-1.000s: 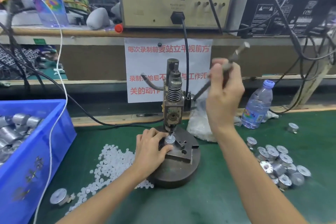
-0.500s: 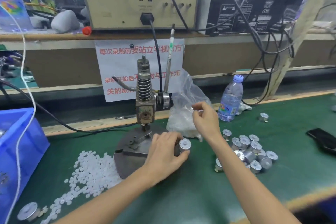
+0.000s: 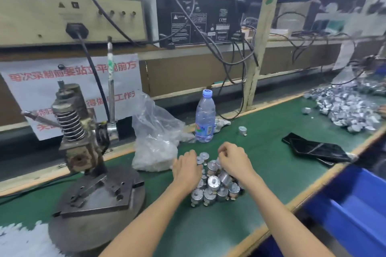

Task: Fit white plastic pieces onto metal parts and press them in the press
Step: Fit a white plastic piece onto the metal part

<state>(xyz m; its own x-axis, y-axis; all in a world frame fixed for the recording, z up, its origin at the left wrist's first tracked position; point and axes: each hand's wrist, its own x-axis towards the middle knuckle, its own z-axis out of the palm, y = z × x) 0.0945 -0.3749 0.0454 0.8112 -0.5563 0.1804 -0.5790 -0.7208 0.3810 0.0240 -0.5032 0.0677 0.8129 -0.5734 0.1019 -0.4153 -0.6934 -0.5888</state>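
Note:
A tight pile of small silver metal parts [image 3: 213,186] lies on the green mat right of the press [image 3: 83,152]. My left hand [image 3: 186,170] rests against the pile's left side, its fingertips bent down among the parts. Over the pile's top right, my right hand [image 3: 235,160] has its fingers curled; what they hold is hidden. Nothing sits on the press fixture plate [image 3: 98,196], and the lever [image 3: 111,81] stands upright. Loose white plastic pieces [image 3: 20,240] lie at the bottom left.
A clear plastic bag [image 3: 154,144] and a water bottle [image 3: 205,117] stand behind the pile. One lone metal part [image 3: 242,130] lies farther back. A black phone [image 3: 315,148] lies to the right, a large heap of metal parts [image 3: 351,108] at far right, and a blue bin [image 3: 355,204] beyond the table edge.
My right hand let go of the lever, which sprang upright. My left hand carried a metal part from the press to the pile. Both hands now meet at the pile.

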